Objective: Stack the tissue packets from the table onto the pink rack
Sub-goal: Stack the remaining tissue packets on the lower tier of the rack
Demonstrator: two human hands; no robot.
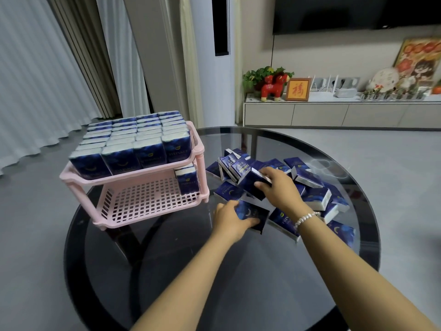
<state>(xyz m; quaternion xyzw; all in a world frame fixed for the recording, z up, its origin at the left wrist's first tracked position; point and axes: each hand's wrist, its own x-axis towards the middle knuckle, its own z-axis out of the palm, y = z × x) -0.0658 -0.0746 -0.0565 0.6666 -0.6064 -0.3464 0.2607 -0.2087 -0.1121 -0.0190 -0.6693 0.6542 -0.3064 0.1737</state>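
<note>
Tissue packets in dark blue wrappers (310, 180) are heaped on the round glass surface (238, 271) beside the pink plastic rack (133, 201). One packet is gripped by each hand: left (230, 219), right (279, 187).

Glossy glass table (167, 271), matt plastic rack (133, 180).

The rack (133, 177) stands on the worktop's (191, 271) left; packets (133, 142) fill its top shelf, one packet (188, 180) stands below, a pile (310, 187) lies right.
</note>
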